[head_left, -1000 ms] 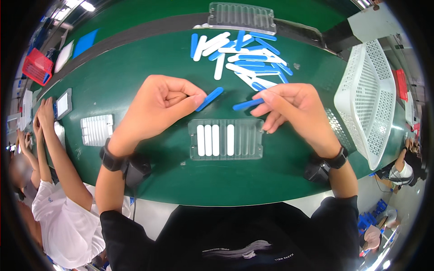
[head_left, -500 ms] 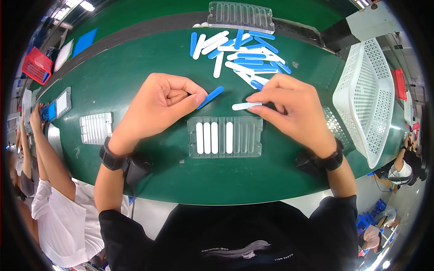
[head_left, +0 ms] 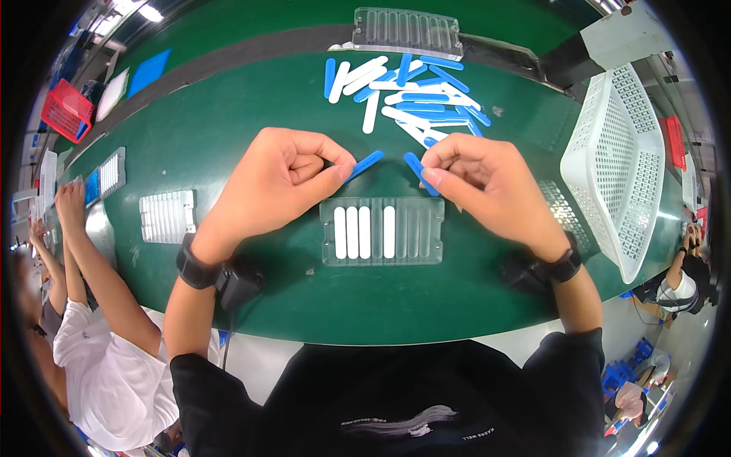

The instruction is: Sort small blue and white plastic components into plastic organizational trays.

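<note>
My left hand [head_left: 285, 175] pinches one end of a flat, round-ended blue strip [head_left: 368, 162] between thumb and fingertips. Opposite it, my right hand [head_left: 491, 183] grips another strip [head_left: 413, 162], its blue face showing and its upper end tilted left. Both strips are above the far edge of a clear slotted tray [head_left: 437, 230], not touching each other. In that tray, white strips [head_left: 389, 232] fill three slots at the left and one near the middle; the slot between them and those on the right hold none.
Beyond my hands lies a loose pile of blue and white strips [head_left: 422, 97]. Another clear slotted tray [head_left: 407, 30] rests behind it, and one more [head_left: 167, 217] lies at the left. A white perforated basket [head_left: 609, 167] stands at the right. A co-worker's arm [head_left: 99, 266] reaches in at far left.
The strip in my right hand has turned over from its white face to its blue face, and now points up and left. My left hand has shifted slightly right with its strip.
</note>
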`<state>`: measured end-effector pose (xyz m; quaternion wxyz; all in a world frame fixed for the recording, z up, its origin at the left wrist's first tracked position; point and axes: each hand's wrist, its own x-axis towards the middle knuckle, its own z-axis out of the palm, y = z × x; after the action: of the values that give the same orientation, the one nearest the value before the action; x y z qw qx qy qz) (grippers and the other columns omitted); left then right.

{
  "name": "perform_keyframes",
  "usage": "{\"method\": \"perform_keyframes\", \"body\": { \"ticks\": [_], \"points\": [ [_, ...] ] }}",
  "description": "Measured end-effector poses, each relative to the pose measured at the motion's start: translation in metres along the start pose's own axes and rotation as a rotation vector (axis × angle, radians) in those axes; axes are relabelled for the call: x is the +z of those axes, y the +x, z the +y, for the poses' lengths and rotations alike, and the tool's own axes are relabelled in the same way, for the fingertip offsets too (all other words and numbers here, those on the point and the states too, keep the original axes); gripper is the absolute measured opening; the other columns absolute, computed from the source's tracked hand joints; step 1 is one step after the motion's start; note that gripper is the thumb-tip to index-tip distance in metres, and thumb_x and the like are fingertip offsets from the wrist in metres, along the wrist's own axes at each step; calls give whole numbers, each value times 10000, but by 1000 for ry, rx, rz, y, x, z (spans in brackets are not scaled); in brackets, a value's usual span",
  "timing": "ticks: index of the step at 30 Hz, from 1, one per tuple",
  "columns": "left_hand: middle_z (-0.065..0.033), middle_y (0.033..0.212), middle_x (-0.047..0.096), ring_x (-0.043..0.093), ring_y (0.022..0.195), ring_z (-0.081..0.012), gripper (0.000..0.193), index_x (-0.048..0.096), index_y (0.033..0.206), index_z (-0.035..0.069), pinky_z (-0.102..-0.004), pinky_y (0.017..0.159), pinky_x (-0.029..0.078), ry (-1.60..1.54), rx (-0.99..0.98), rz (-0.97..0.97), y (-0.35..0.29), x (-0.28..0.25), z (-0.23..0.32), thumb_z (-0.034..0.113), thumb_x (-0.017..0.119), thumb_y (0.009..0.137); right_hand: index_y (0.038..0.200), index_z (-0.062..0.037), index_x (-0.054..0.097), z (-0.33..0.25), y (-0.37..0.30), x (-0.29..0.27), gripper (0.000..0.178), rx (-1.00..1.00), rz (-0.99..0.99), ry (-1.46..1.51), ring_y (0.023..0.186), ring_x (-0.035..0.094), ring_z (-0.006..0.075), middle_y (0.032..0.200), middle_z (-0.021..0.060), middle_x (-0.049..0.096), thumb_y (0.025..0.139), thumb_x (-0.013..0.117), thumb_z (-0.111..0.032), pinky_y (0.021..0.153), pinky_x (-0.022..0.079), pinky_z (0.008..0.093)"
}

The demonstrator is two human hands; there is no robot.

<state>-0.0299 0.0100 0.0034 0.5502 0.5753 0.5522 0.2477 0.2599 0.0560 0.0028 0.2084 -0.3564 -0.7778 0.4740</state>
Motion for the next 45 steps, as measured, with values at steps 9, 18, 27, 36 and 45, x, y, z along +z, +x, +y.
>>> {"method": "perform_keyframes", "body": {
  "ticks": [9, 18, 27, 36, 45],
  "points": [
    [56, 546, 265, 232, 504, -61, 156, 774, 1031, 50, -292, 504, 208, 326, 292, -36, -10, 13, 12, 8, 748, 883, 1068, -64, 741, 1, -8, -5, 152, 134, 6, 263, 692, 583, 33, 939, -13, 694, 923, 782, -87, 543, 424, 214],
    [-8, 523, 492, 474, 424, -202, 213, 803, 1074, 117, -345, 440, 366, 681, 647, 168, -24, 29, 2, 122, 808, 861, 984, -123, 761, -1, -12, 3, 236, -497, -12, -519, 851, 653, 164, 1055, -29, 679, 757, 803, -72, 705, 556, 313],
    [31, 577, 483, 523, 480, -152, 375, 775, 1137, 27, -326, 471, 405, 1235, 678, -19, -63, 52, 21, 314, 792, 898, 981, 13, 730, -29, -33, 16, 318, -690, -74, -786, 1105, 613, 254, 1212, 84, 650, 719, 807, -150, 907, 529, 391],
    [-118, 698, 692, 652, 586, -322, 184, 793, 922, 74, -393, 523, 479, 831, 497, 376, 11, 33, 27, 258, 789, 915, 891, -84, 713, -6, -20, 0, 163, -374, 308, -595, 737, 661, 253, 906, 35, 669, 808, 840, -145, 660, 538, 370],
    [-94, 622, 636, 608, 538, -267, 145, 783, 1040, 64, -369, 505, 440, 1301, 493, 410, 24, 25, 8, 173, 708, 981, 951, -72, 737, 18, -16, -8, 116, -179, 417, -570, 708, 666, 242, 894, 46, 678, 875, 806, -127, 624, 523, 353]
  ]
}}
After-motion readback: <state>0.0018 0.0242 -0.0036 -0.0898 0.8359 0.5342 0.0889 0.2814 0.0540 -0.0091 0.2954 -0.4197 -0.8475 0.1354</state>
